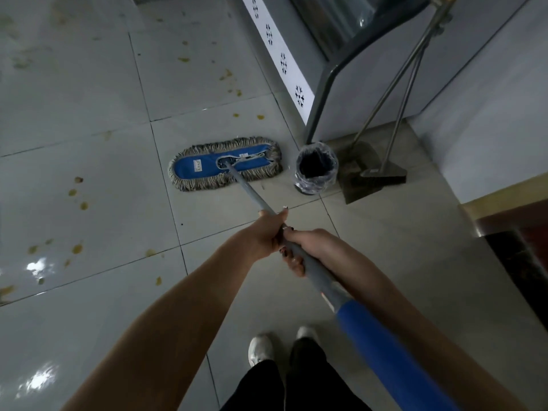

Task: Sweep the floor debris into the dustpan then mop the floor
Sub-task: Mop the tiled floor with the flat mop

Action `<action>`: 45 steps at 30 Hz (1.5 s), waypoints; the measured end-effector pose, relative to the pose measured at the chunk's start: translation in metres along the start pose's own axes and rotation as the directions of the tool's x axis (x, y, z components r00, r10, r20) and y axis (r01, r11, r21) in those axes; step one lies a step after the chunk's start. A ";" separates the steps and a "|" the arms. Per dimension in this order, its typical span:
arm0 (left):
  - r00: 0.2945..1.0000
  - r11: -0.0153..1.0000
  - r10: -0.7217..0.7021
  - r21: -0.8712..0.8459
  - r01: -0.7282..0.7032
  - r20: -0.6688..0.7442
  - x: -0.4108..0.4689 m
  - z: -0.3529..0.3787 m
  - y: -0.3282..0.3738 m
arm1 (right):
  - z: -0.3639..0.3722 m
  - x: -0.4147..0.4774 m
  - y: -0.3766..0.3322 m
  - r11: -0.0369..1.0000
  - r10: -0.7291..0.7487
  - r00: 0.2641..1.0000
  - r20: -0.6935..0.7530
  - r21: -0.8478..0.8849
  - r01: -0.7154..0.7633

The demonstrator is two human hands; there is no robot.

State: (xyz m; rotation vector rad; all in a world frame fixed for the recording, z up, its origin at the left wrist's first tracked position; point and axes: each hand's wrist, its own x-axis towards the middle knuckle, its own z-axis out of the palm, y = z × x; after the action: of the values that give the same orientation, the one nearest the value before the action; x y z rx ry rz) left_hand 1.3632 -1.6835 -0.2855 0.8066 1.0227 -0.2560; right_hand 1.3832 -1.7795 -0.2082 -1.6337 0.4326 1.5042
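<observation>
Pale floor tiles (89,143) spotted with yellowish stains carry the flat mop head (192,169) just beside a lined bin (314,185), while the left hand (264,235) and right hand (311,244) clamp its grey pole (249,188) close together (probably light and stiff, with a soft, dragging fringe, best held mid-shaft).

Blue mop head (225,166) with grey-beige fringe, grey handle (308,262) with blue grip, yellow-stained pale tiles (89,143)

One mop (225,165), one bin (315,185), one dustpan (354,188), one broom (385,175), two shoes (261,348), left hand (264,234), right hand (311,243)
</observation>
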 end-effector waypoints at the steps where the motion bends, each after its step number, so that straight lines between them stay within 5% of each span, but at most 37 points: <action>1: 1.000 0.999 0.007 -0.048 -0.007 0.003 0.003 -0.005 0.008 | 0.006 0.005 -0.009 1.000 0.007 1.000 -0.003 0.000 -0.007; 4: 1.000 0.989 0.022 -0.144 -0.019 0.016 0.008 -0.015 0.029 | 0.020 0.017 -0.031 1.000 0.012 1.000 -0.019 -0.025 -0.013; 27: 0.999 1.000 0.028 0.009 -0.028 -0.037 0.148 -0.054 0.311 | 0.080 0.136 -0.319 0.988 -0.086 0.996 -0.037 -0.131 0.080; 45: 1.000 0.991 0.001 0.136 0.002 -0.022 0.267 -0.167 0.540 | 0.210 0.240 -0.529 0.994 -0.071 0.997 0.029 0.082 0.069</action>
State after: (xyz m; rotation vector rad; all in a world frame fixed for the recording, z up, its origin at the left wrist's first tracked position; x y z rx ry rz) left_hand 1.6856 -1.1478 -0.2959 0.9344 1.0346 -0.3211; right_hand 1.6920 -1.2446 -0.2300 -1.5444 0.4095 1.4405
